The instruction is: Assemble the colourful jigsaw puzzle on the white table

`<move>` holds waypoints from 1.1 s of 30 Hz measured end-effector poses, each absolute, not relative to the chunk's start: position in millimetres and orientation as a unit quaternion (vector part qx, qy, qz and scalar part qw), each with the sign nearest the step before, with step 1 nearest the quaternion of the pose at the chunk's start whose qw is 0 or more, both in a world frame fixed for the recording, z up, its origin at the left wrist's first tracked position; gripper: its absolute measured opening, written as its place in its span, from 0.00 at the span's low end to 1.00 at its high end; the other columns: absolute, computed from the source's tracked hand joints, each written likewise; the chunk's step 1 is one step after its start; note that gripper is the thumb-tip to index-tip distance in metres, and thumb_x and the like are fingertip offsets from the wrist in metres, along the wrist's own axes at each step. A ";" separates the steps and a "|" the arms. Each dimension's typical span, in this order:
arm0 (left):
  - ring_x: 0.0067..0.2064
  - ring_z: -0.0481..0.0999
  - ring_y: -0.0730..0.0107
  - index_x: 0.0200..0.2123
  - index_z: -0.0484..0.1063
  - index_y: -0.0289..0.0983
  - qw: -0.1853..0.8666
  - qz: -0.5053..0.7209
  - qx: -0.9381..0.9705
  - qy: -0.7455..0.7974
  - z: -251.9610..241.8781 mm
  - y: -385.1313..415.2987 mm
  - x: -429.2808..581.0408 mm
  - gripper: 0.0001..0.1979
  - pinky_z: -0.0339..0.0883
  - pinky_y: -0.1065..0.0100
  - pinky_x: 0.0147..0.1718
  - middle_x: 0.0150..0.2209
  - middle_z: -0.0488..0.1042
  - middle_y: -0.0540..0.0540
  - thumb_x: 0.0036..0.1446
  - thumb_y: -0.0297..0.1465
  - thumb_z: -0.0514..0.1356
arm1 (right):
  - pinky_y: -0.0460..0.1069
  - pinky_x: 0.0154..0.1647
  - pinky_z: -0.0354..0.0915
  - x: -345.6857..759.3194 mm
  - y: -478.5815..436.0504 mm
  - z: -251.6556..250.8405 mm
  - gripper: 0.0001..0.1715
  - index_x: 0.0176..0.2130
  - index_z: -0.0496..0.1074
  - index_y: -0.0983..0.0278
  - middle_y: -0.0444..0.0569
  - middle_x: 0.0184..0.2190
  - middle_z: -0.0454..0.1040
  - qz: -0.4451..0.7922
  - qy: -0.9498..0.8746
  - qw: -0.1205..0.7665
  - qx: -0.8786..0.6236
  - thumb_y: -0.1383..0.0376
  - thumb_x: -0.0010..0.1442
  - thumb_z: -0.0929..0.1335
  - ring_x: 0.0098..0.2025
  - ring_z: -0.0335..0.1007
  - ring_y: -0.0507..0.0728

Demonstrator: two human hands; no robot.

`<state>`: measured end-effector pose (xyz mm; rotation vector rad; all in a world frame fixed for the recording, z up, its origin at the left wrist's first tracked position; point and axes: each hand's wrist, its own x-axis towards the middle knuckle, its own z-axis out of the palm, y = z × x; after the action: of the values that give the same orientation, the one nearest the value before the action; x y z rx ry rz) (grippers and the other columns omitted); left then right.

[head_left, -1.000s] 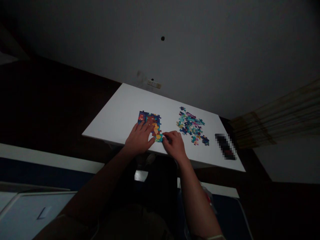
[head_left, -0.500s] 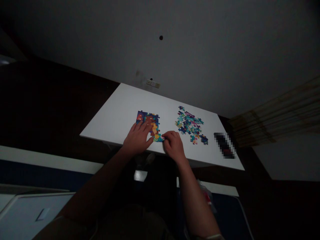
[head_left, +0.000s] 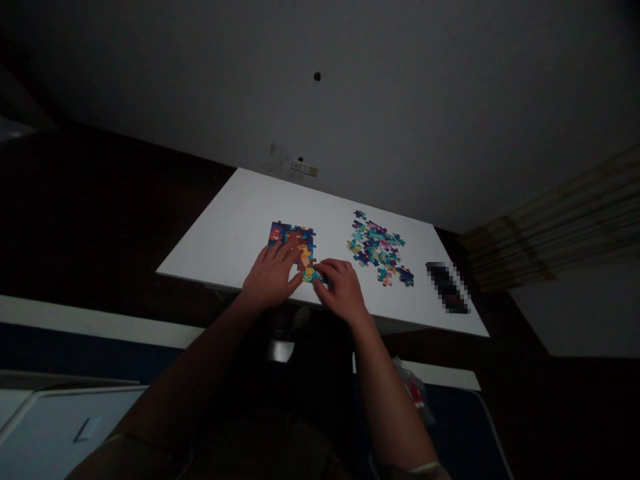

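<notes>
A partly joined jigsaw puzzle (head_left: 306, 256), with an orange figure and a red face on dark blue, lies near the table's front edge. My left hand (head_left: 269, 277) rests on its left and lower part, fingers spread and flat, covering some of the picture. At the lower right corner, my right hand (head_left: 344, 289) is bent over a teal puzzle piece (head_left: 318, 275), thumb and forefinger around it. The hand hides most of that piece, so whether it is fully seated I cannot tell.
A heap of loose puzzle pieces (head_left: 375, 244) lies right of the joined part on the white table (head_left: 215, 230). A blurred-out dark object (head_left: 449, 288) is near the right edge. Behind the table stands a wall with a socket strip (head_left: 305, 168).
My right hand has shifted slightly left toward the joined puzzle, its thumb now lower and more over the corner piece. My left hand stays on the puzzle. The view has moved slightly.
</notes>
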<state>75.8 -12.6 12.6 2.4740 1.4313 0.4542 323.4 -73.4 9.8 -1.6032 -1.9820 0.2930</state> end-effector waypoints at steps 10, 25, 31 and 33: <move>0.93 0.67 0.30 0.89 0.72 0.45 0.123 0.156 0.850 0.488 13.2 -13.0 75.4 0.35 0.61 0.27 0.91 0.93 0.68 0.36 0.86 0.43 0.60 | 0.74 0.75 0.82 325.4 -71.9 7.2 0.16 0.60 0.94 0.47 0.56 0.64 0.92 0.121 -0.731 0.288 -0.606 0.60 0.78 0.78 0.68 0.86 0.74; 0.93 0.66 0.30 0.90 0.71 0.44 0.119 0.140 0.851 0.492 11.9 -12.2 75.6 0.36 0.59 0.28 0.92 0.94 0.67 0.36 0.86 0.44 0.59 | 0.76 0.75 0.82 324.8 -71.9 11.1 0.13 0.55 0.94 0.44 0.56 0.62 0.92 0.123 -0.726 0.286 -0.613 0.58 0.77 0.78 0.68 0.85 0.75; 0.94 0.64 0.29 0.90 0.71 0.40 0.123 0.133 0.850 0.494 12.3 -12.0 76.1 0.36 0.57 0.29 0.93 0.94 0.66 0.33 0.86 0.44 0.59 | 0.74 0.75 0.82 326.4 -72.2 8.8 0.13 0.56 0.96 0.46 0.57 0.62 0.91 0.118 -0.733 0.287 -0.605 0.58 0.78 0.78 0.67 0.85 0.75; 0.93 0.65 0.28 0.89 0.71 0.41 0.127 0.138 0.850 0.492 12.3 -11.8 75.9 0.36 0.58 0.28 0.93 0.94 0.67 0.34 0.86 0.44 0.60 | 0.74 0.76 0.81 326.2 -72.2 7.5 0.14 0.56 0.95 0.48 0.56 0.62 0.91 0.113 -0.732 0.289 -0.607 0.59 0.77 0.78 0.68 0.85 0.74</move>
<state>75.9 -11.8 12.3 2.4735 1.4317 0.4026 326.2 -72.2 7.5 -1.6201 -1.9525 0.3024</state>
